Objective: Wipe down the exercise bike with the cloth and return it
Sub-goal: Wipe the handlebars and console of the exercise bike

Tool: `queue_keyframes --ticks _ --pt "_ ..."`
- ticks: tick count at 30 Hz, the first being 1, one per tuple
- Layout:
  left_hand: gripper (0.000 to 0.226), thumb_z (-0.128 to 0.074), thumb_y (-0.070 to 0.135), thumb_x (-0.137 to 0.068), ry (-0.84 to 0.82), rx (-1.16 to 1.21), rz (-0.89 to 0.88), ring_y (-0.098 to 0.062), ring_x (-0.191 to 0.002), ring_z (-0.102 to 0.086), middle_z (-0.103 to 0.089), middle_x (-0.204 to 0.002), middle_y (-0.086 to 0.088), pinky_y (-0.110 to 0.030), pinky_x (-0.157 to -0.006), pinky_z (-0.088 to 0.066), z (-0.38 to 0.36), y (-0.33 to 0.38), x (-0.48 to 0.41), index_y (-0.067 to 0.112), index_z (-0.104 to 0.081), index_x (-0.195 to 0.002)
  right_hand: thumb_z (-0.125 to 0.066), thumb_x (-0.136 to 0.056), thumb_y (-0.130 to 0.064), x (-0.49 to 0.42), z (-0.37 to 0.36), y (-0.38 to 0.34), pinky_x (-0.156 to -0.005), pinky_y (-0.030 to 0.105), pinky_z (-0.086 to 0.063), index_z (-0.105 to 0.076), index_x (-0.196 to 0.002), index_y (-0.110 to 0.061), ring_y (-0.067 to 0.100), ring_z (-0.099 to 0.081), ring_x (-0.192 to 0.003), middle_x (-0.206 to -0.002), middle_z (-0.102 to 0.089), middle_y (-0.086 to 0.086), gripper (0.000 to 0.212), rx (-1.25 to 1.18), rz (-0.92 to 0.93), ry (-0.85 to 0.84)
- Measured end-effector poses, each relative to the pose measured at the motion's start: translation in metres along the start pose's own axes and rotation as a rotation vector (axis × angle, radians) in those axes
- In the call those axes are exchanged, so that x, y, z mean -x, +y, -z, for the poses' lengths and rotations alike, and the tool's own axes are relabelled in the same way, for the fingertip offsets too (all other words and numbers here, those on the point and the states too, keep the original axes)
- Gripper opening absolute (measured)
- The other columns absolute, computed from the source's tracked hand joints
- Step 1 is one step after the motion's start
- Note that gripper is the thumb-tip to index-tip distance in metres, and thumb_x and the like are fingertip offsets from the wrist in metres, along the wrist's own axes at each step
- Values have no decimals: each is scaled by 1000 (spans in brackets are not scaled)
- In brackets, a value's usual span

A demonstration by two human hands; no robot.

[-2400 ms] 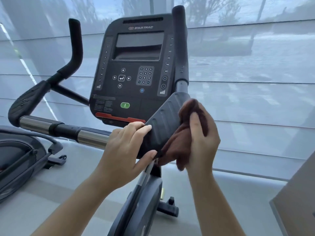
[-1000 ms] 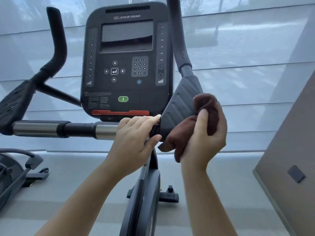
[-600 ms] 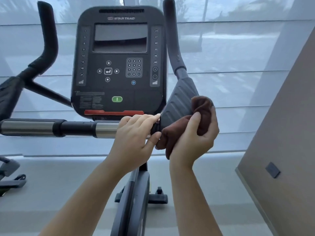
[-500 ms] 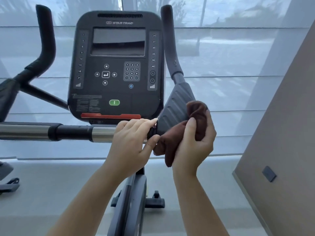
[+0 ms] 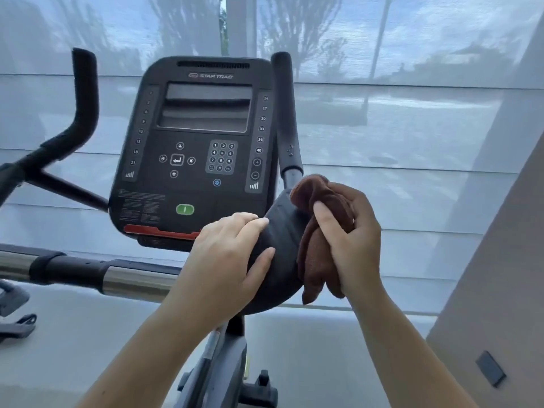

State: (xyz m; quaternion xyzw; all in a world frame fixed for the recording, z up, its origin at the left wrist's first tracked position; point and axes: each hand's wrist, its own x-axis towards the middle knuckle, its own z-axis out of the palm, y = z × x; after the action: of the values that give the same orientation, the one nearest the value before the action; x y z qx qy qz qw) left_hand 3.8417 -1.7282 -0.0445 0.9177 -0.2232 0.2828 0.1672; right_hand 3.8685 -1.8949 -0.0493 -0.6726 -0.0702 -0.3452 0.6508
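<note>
The exercise bike's black console (image 5: pixel 194 148) faces me, with upright black handlebars at left (image 5: pixel 84 92) and right (image 5: pixel 287 119). A black elbow pad (image 5: pixel 282 245) sits below the right handlebar. My left hand (image 5: pixel 226 260) grips the pad's left side, thumb underneath. A bunched brown cloth (image 5: pixel 316 231) is pressed against the pad's right side, with my right hand (image 5: pixel 356 240) closed around it. Part of the cloth hangs below my fingers.
A chrome and black crossbar (image 5: pixel 88 272) runs left from the pad. The bike's frame and base (image 5: pixel 223 372) drop between my forearms. A beige wall (image 5: pixel 500 304) with a dark plate stands at right. Another machine's foot (image 5: pixel 14 322) shows at far left. Shaded windows lie behind.
My right hand has slid the cloth up along the pad's right side toward the handlebar base. My left hand has kept its grip on the pad. The view has tilted upward.
</note>
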Motion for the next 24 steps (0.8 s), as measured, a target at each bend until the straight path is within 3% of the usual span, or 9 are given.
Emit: queue_keyframes --ticks 2,7,11,13,17,21,24 --pt "53 -33 40 -83 12 -17 45 -26 -104 -56 -60 -114 -6 -40 -91 -42 -2 8 -13 7 -58 -116 -66 -81 -11 -19 0 2 -87 12 -43 -64 -100 -25 -2 -58 -96 -102 -66 -10 24 50 45 -137" --pt "42 -42 33 -84 37 -67 181 -24 -102 -55 -59 -113 -3 -37 -89 -40 -13 25 -30 9 -59 -116 -68 -79 -16 -71 -14 8 -86 -3 -29 -70 -100 -24 -6 -50 -97 -108 -55 -8 23 284 213 -451" --pt "52 -32 39 -82 58 -95 244 -24 -99 -58 -61 -109 -5 -38 -87 -45 -16 34 -31 7 -62 -110 -67 -81 -18 -114 -22 9 -93 10 -32 -70 -104 -19 9 -52 -104 -109 -55 0 23 392 316 -630" --pt "49 -33 35 -83 69 -107 264 -26 -96 -60 -63 -107 -7 -40 -83 -48 -17 40 -30 6 -63 -108 -67 -82 -16 -113 -13 17 -94 14 -34 -69 -104 -17 12 -53 -106 -109 -57 0 23 350 364 -665" --pt "46 -33 30 -84 58 -118 287 -25 -93 -61 -65 -104 -7 -39 -81 -49 -21 46 -30 4 -62 -108 -64 -81 -18 -92 11 38 -95 11 -34 -67 -110 -15 7 -52 -106 -111 -58 0 29 234 485 -627" --pt "45 -35 29 -85 50 -108 263 -25 -95 -61 -65 -106 -8 -41 -83 -49 -20 44 -29 3 -62 -109 -65 -83 -16 -126 -9 29 -93 18 -30 -67 -107 -8 28 -52 -105 -109 -61 10 25 433 622 -723" --pt "43 -40 29 -84 52 -115 225 -25 -98 -61 -64 -109 -10 -37 -85 -48 -18 44 -26 3 -65 -107 -65 -84 -16 -138 -24 24 -92 18 -28 -67 -108 -8 30 -49 -107 -110 -60 10 25 516 636 -706"
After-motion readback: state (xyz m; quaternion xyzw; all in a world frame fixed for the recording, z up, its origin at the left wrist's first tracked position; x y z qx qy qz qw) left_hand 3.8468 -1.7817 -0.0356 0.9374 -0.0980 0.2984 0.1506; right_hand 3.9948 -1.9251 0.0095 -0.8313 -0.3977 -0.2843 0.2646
